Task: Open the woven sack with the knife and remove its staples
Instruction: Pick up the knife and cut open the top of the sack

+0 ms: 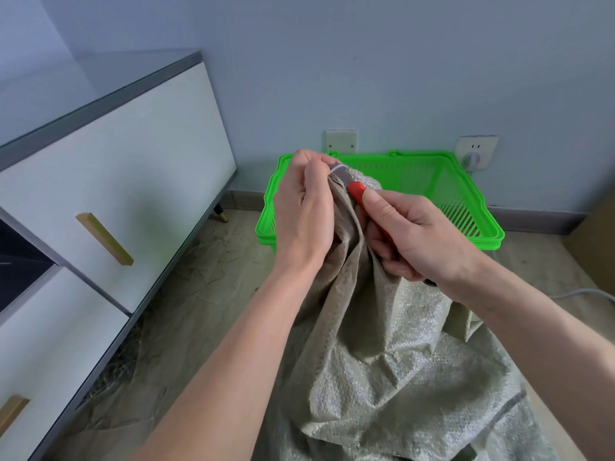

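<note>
A grey-green woven sack (392, 354) stands on the floor in front of me, its neck gathered into a bunch. My left hand (304, 207) grips the top of that bunched neck, where a thin white tie (336, 168) wraps it. My right hand (416, 234) holds a red-handled knife (358, 191), thumb pressed on the handle. The grey blade points up-left and sits against the white tie just below my left fingers. No staples are visible.
A bright green plastic basket (442, 181) sits on the floor behind the sack, against the wall. A white cabinet with wooden handles (104, 239) runs along the left. Two wall sockets (476, 151) and a cable are at the back right.
</note>
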